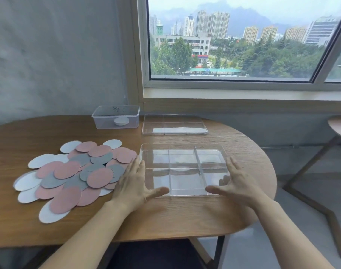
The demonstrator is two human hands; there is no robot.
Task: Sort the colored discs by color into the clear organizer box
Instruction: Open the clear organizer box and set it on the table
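1. Clear organizer box (185,150): shallow, transparent, split by thin walls into six compartments, two rows of three. All compartments hold nothing. It sits on the wooden table (175,216), right of centre, near the front edge.
2. Colored discs (74,175): a loose, overlapping heap of flat round pieces in pink, grey and white, lying on the table just left of the box. The nearest pink ones reach almost to the box's left wall.
3. Lid (174,125): a clear flat piece with the same six-part pattern, lying behind the box, apart from it.
4. Small clear tub (116,116): stands at the table's back edge left of the lid, with one white round object inside.
5. Left hand (134,183): palm toward the box's left wall, fingers straight and together along that wall, thumb spread across the front left corner. Touching or just beside; cannot tell which.
6. Right hand (237,181): mirrors it at the right wall, fingers extended, thumb reaching in along the front edge. Neither hand is curled around anything; both are flat and unclenched, bracketing the box.
7. Both forearms bare, coming in from the near edge.
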